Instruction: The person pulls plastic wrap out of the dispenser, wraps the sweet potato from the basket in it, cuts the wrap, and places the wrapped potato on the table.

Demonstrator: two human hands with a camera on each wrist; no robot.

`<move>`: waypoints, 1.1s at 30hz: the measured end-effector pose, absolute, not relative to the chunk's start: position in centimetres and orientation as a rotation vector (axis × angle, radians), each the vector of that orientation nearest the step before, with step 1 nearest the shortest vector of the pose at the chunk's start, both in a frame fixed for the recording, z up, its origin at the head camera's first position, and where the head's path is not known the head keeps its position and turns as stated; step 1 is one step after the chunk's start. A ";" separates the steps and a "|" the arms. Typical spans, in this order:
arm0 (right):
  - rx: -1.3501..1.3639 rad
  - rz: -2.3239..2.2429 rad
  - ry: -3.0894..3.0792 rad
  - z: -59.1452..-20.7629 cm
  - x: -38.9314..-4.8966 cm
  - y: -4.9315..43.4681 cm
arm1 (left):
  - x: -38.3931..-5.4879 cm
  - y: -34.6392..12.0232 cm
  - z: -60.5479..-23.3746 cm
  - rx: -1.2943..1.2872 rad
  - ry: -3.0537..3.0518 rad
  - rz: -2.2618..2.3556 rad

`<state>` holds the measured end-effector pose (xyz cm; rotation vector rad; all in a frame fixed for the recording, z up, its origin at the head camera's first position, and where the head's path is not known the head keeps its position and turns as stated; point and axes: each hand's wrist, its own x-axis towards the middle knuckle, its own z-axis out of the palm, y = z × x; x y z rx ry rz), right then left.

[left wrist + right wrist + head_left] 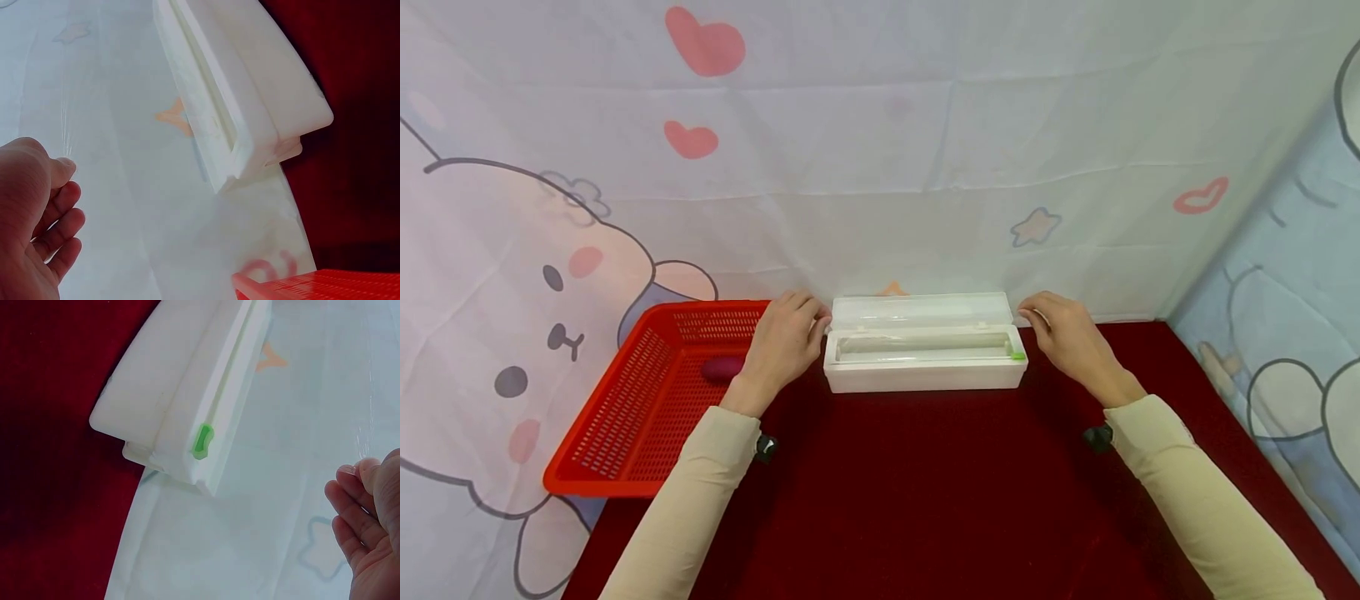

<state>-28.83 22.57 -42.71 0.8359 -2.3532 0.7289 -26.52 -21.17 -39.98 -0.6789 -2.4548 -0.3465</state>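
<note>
A white cling film dispenser [925, 379] stands on the dark red cloth, its lid [922, 310] raised at the back. On its right end sits a green slide cutter [202, 441]. My left hand [786, 337] is at the dispenser's left, pinching an edge of clear cling film [66, 128] between thumb and forefinger. On the other side my right hand [1067, 342] pinches the film likewise; gathered, shiny strands show at its fingertips in the right wrist view. The film's middle stretch is too transparent to follow in the head view.
A red plastic basket [610, 487] lies at the left, under and beyond my left forearm. Inside is a purple, elongated thing [721, 367], partly hidden by the left hand. A printed white curtain [880, 167] hangs behind the red cloth [925, 500].
</note>
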 end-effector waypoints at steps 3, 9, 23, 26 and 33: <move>0.831 0.732 -2.351 -42.6 -28.8 22.5 | -26.5 -21.2 -39.9 -0.674 -2.460 -0.351; 0.823 0.742 -2.363 -42.5 -28.7 22.5 | -26.4 -21.2 -39.8 -0.673 -2.458 -0.345; 0.825 0.731 -2.333 -41.9 -28.6 22.7 | -26.2 -21.3 -39.3 -0.706 -2.400 -0.374; 0.828 0.736 -2.328 -41.8 -28.6 22.7 | -26.2 -21.3 -39.2 -0.702 -2.403 -0.374; 0.836 0.742 -2.308 -41.2 -28.5 22.6 | -26.0 -21.3 -38.5 -0.680 -2.439 -0.371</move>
